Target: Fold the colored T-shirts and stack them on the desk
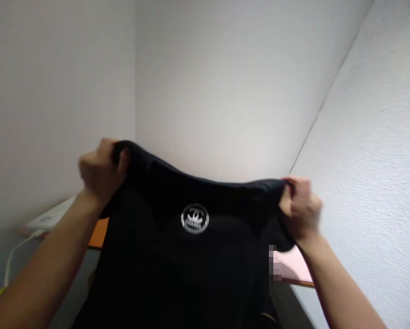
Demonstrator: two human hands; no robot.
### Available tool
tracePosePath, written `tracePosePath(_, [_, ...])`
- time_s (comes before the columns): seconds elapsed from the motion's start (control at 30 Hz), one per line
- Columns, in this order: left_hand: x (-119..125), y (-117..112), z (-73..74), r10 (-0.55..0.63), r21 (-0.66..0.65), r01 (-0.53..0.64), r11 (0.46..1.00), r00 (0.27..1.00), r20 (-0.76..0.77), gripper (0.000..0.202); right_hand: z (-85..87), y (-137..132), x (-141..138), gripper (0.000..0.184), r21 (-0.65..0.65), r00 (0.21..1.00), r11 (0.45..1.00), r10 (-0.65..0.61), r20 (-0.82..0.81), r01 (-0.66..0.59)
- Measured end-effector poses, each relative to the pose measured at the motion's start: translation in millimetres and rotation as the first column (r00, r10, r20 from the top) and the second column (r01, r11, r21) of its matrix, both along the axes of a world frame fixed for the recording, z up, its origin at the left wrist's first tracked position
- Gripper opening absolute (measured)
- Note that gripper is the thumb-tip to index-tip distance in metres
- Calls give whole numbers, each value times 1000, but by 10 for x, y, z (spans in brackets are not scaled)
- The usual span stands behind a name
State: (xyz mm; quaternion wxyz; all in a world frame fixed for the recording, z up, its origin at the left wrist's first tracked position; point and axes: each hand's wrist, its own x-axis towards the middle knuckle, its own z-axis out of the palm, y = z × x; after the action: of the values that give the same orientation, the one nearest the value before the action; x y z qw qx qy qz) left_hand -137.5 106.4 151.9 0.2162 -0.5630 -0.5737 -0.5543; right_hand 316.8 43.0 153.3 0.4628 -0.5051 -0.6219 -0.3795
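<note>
**Grip:** Both hands closed on the cloth, 2 separate clamps. Left hand (102,171) is fisted on the upper corner of a black garment (177,269) at the left of the view, with the fabric bunched into the fist. Right hand (300,210) is clamped on the opposite upper corner, its fingers (294,192) curled over the edge. The hands are well apart, left sitting higher in frame than right.

**Garment:** Held up in the air between the hands, top edge drawn out and sagging slightly at mid-span. The body hangs straight down past the bottom of the frame. A round silver emblem (194,218) reading CHANEL sits near the top centre. Folds are hard to read in the dark fabric.

**Arms:** Left forearm (43,260) and right forearm (342,283) are bare and rise from the lower corners towards the garment.

**Surroundings:** Beyond the cloth, an orange wooden tabletop (98,233) shows at left. A white flat device (49,217) lies beyond it, identity unclear, with a white cable (14,256) curving down at far left. A pink surface (294,267) shows at right. A pixelated patch (275,262) hides a small area beside the garment. Pale walls (218,91) close off the far side and right.
</note>
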Motion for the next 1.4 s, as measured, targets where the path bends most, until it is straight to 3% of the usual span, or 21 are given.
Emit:
tracePosePath(0.03, [86,191,89,37,-100,-49,994,992,-123,50,83,303,-76,33,-109,999,994,18,33,-14])
tracePosePath(0.1, [264,533,161,-30,-237,-35,971,964,-264,55,140,869,-211,32,-276,997,960,-18,75,38])
tracePosePath(0.13, [343,649,123,-73,-289,-18,957,951,-300,56,101,1088,-270,35,-340,995,939,-26,101,59])
tracePosePath(0.2, [462,730,-112,-170,-389,26,921,925,-341,57,-108,1337,-382,38,-458,985,883,-25,171,102])
tracePosePath(0.3, [542,571,-765,-331,-570,72,819,870,-366,52,-664,1322,-539,36,-632,964,766,68,256,114])
tracePosePath(0.37, [545,430,-1245,-396,-673,67,737,849,-349,53,-1098,1206,-628,42,-746,951,661,172,258,83])
tracePosePath(0.43, [515,348,-1622,-427,-756,44,653,846,-319,59,-1488,1099,-689,54,-836,945,546,238,223,60])
tracePosePath(0.53, [428,374,-1876,-449,-840,17,542,851,-272,69,-1864,1016,-718,66,-908,956,417,247,160,45])
tracePosePath(0.63, [347,486,-1847,-472,-872,15,489,845,-250,70,-1962,1051,-681,68,-929,965,369,240,107,11])
tracePosePath(0.73, [408,441,-1723,-460,-858,1,514,844,-275,65,-1842,1217,-579,64,-925,959,368,284,19,-91])
tracePosePath(0.8, [590,214,-1665,-458,-785,30,619,826,-329,60,-1687,1387,-462,56,-890,970,430,240,-49,-151])
tracePosePath(0.87, [878,-157,-1677,-508,-652,146,744,758,-410,53,-1522,1577,-309,48,-848,989,512,119,-90,-139])
tracePosePath(0.93, [1222,-569,-1788,-611,-559,308,769,611,-503,52,-1397,1759,-148,45,-834,995,547,-19,-98,-71])
tracePosePath(1.0, [1564,-893,-1989,-637,-484,415,771,494,-592,56,-1349,1918,-16,45,-848,989,531,-125,-84,-5])
tracePosePath(1.03, [1718,-992,-2110,-624,-440,449,778,470,-624,57,-1356,1987,29,45,-857,983,515,-167,-71,25])
tracePosePath(1.1, [1975,-1059,-2361,-562,-340,465,817,512,-650,58,-1420,2107,73,45,-876,972,474,-235,-33,85])
tracePosePath(1.23, [2248,-868,-2752,-387,-144,385,912,687,-615,55,-1627,2282,30,47,-893,949,407,-309,62,191])
tracePosePath(1.4, [2315,-629,-2919,-302,46,400,915,758,-578,33,-1813,2468,31,49,-892,930,366,-341,135,264])
